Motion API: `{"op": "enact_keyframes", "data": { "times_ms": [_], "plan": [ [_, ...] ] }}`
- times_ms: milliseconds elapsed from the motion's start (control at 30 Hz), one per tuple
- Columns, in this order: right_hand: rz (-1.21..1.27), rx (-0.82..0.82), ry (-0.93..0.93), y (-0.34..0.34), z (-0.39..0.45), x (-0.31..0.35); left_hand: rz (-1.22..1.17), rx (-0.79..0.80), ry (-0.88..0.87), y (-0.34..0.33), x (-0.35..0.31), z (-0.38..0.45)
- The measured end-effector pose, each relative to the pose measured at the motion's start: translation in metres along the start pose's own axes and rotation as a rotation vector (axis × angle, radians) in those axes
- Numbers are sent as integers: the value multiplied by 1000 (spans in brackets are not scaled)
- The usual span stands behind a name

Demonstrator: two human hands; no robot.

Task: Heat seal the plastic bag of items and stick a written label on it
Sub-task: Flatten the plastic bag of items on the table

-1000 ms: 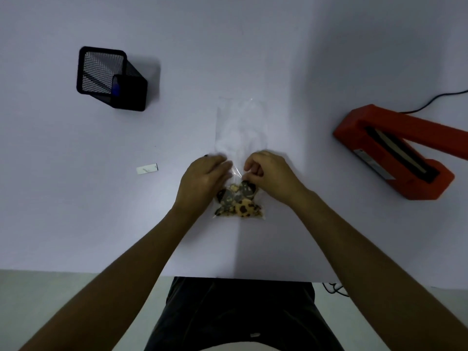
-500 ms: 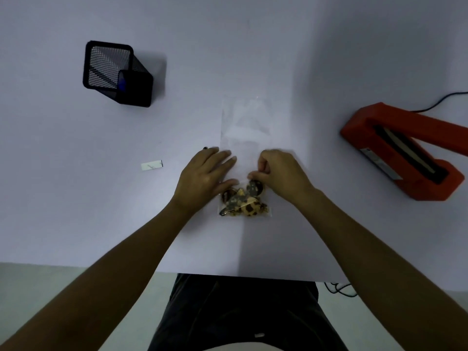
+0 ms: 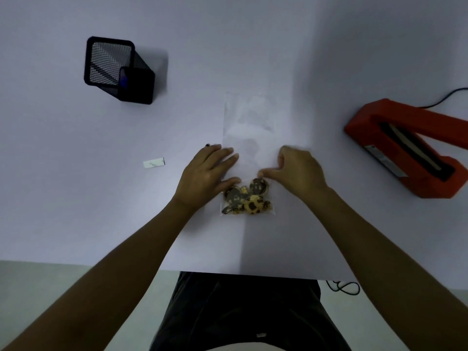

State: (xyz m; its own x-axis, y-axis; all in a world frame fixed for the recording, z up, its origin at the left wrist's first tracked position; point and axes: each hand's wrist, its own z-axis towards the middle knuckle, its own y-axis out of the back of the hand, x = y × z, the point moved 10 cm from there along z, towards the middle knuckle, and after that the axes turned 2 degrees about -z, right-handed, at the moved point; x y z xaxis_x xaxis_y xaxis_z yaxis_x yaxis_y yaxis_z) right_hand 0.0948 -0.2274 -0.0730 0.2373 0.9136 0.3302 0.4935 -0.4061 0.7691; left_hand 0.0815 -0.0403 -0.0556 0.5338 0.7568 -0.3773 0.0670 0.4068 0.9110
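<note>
While our left hand [image 3: 206, 176] lies flat, fingers straight on the bag [image 3: 249, 138], our right hand [image 3: 295, 171] curls, pinching it above the spotted items [image 3: 247, 198]. Sealer [image 3: 410, 148] right, mesh cup [image 3: 117, 69] and label [image 3: 153, 163] left. Label writing unreadable.

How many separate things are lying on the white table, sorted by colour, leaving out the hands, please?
Black: 1, the mesh pen holder
Red: 1, the heat sealer
White: 1, the label
Clear: 1, the plastic bag of brown and yellow items
Total: 4
</note>
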Motion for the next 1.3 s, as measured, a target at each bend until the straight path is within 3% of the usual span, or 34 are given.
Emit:
{"op": "enact_keyframes", "data": {
  "times_ms": [467,600,700,833,1000,1133,1200,1300],
  "plan": [
    [151,4,-81,-4,0,-22,103,21,44,2,-25,15],
    [101,15,-92,-1,0,-21,110,212,-62,-34,-46,38],
    [72,30,-122,-1,-1,-23,138,313,-39,-45,-25,45],
    [63,36,-138,-3,-2,-24,195,386,-158,-42,2,41],
    [104,20,-130,-2,-4,-23,243,447,-46,-25,52,41],
    [50,57,-157,0,-3,-19,235,526,-56,-26,53,42],
    [-43,-33,-115,12,1,-4,226,540,-46,-27,53,41],
    [-28,-377,119,42,-2,47,213,562,-29,-28,54,41]
  ]
}}
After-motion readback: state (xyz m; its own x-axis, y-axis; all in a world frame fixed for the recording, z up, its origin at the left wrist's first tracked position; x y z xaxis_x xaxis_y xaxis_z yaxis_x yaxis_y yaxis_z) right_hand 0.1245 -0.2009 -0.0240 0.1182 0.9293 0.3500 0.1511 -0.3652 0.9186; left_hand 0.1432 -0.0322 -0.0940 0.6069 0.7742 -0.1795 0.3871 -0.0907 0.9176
